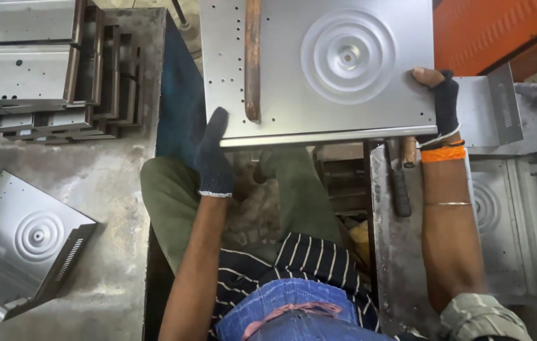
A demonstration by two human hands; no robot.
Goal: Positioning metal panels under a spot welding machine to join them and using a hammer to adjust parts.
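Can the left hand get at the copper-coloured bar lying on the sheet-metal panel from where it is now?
Probably yes. The left hand grips the near-left corner of the panel, and the bar lies on top just beside it with nothing between, though the hand would have to release the panel edge.

Your left hand point(213, 158) wears a dark knit glove with a pale cuff. Your right hand point(440, 104) wears a dark glove, seemingly fingerless, above orange wrist threads and a thin bangle. Olive trousers, a dark white-striped shirt, and a rolled greyish sleeve.

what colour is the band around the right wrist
Bright orange band, beside the dark glove on the right hand; head view.
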